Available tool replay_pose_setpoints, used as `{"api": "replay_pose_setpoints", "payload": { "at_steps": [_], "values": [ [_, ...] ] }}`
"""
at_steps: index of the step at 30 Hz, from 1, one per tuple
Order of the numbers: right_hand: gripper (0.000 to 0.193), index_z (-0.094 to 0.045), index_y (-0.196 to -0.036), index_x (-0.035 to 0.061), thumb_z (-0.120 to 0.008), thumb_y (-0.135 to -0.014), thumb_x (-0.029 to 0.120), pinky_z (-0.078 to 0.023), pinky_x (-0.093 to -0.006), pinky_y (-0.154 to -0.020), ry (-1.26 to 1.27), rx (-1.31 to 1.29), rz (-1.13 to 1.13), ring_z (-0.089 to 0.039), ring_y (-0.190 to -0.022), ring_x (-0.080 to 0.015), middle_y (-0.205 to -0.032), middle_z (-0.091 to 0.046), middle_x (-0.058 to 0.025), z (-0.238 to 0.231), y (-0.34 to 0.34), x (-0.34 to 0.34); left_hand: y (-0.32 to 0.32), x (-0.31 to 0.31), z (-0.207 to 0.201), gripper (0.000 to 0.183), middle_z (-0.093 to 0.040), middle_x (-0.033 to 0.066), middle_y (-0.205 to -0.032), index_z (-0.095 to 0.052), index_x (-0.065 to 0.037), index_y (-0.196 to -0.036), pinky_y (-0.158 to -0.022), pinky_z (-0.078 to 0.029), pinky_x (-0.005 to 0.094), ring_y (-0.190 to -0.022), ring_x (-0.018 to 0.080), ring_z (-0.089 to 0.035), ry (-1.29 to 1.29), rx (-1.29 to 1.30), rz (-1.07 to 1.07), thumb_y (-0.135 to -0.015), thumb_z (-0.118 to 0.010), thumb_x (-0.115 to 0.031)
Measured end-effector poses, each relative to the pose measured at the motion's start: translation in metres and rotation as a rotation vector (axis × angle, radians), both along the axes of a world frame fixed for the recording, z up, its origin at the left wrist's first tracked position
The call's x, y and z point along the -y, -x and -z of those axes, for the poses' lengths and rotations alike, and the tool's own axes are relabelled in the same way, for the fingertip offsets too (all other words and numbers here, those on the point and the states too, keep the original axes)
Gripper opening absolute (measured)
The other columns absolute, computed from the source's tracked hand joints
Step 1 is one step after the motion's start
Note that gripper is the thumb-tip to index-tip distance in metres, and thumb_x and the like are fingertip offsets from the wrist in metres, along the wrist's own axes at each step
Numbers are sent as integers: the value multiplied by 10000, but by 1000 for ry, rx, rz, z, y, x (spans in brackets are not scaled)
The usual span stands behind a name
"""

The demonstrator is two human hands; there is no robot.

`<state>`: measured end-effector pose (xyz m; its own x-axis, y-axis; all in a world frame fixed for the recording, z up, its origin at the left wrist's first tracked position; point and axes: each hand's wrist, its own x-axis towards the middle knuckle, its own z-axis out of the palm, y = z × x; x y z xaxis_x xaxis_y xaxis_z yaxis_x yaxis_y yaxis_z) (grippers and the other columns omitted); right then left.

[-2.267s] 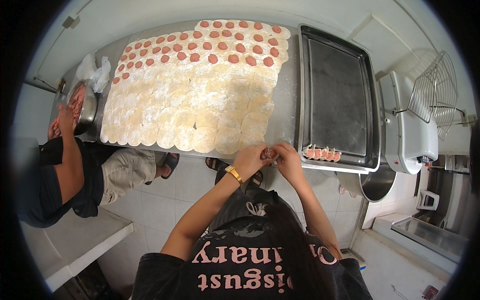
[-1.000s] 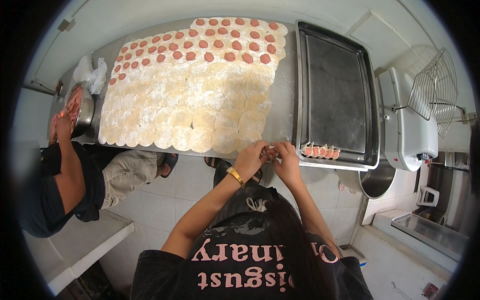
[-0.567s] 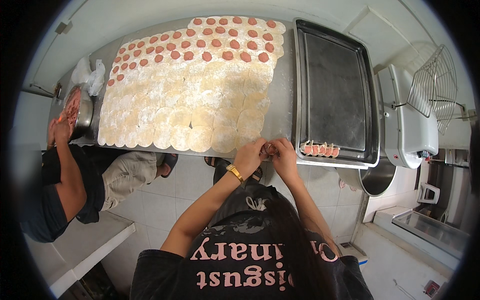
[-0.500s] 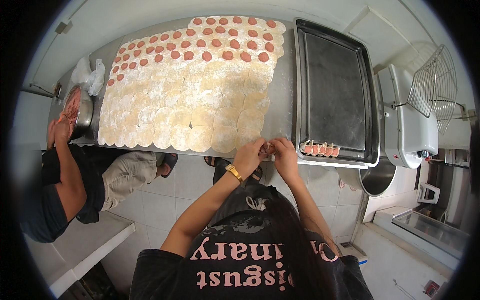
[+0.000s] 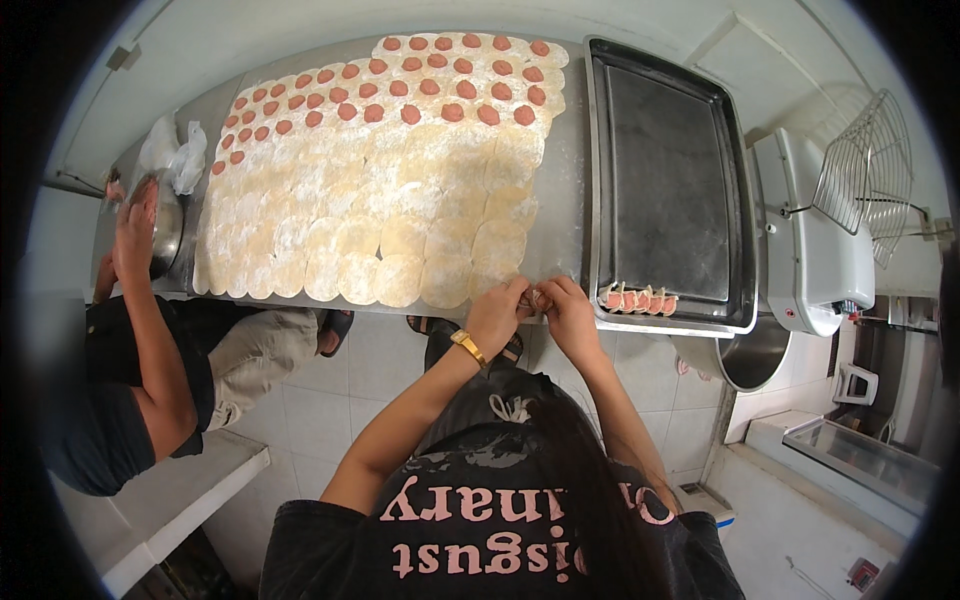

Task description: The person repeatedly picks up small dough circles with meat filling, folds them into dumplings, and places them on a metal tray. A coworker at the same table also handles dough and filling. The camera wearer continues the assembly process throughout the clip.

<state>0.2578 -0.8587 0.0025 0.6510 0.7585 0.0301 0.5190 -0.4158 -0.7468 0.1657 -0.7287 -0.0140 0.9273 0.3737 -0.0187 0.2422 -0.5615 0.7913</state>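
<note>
Both my hands meet at the table's front edge, pinching a small meat dumpling between them. My left hand, with a gold watch at the wrist, closes on its left side. From the right, the fingers of my right hand press its wrapper. Left of my hands spreads a sheet of overlapping floured round wrappers; several on the far rows carry pink meat dollops. To my right, a black baking tray has a short row of open-topped dumplings in its near left corner.
At the left, a co-worker's hand is over a metal bowl of pink filling, with a clear plastic bag behind it. A white machine with a wire guard and a metal mixing bowl stand right of the tray.
The co-worker's hand has risen over the filling bowl, farther from the table's front edge. My hands stay in nearly the same place, still pinching the dumpling.
</note>
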Motion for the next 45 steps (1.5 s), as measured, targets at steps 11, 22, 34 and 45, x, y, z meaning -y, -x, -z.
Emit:
{"api": "replay_pose_setpoints", "payload": {
  "at_steps": [11, 22, 34, 45],
  "values": [
    [351, -644, -990, 24, -628, -670, -119, -512, -335, -711, -84, -56, 16, -619, -890, -274, -1001, -611, -123, -28, -18, 22, 10, -13, -26, 243, -653, 127, -807, -595, -17, -928, -662, -516, 323, -717, 241, -651, 132, -32, -25, -726, -728, -47],
    [332, -690, -940, 53, -681, -618, -27, -501, -328, -683, 274, 9, 431, -651, -764, -242, -859, -650, -125, -20, -156, 182, 14, -24, -35, 288, -647, 110, -796, -593, -12, -976, -642, -521, 289, -699, 191, -639, 124, 9, -38, -718, -722, -16],
    [261, -683, -931, 13, -618, -681, -24, -531, -335, -725, 213, -88, 275, -659, -784, -289, -901, -644, -157, -16, -147, 181, 12, -14, -40, 312, -643, 81, -812, -598, -14, -1027, -673, -525, 265, -742, 149, -635, 172, -67, 37, -737, -715, -9],
    [240, -661, -917, -15, -588, -693, -60, -535, -350, -761, 241, -48, 214, -651, -851, -302, -933, -616, -163, -22, -141, 177, 4, -20, -40, 301, -646, 107, -842, -596, -21, -1023, -691, -536, 274, -763, 176, -649, 170, -79, 102, -743, -707, -11]
  ]
}}
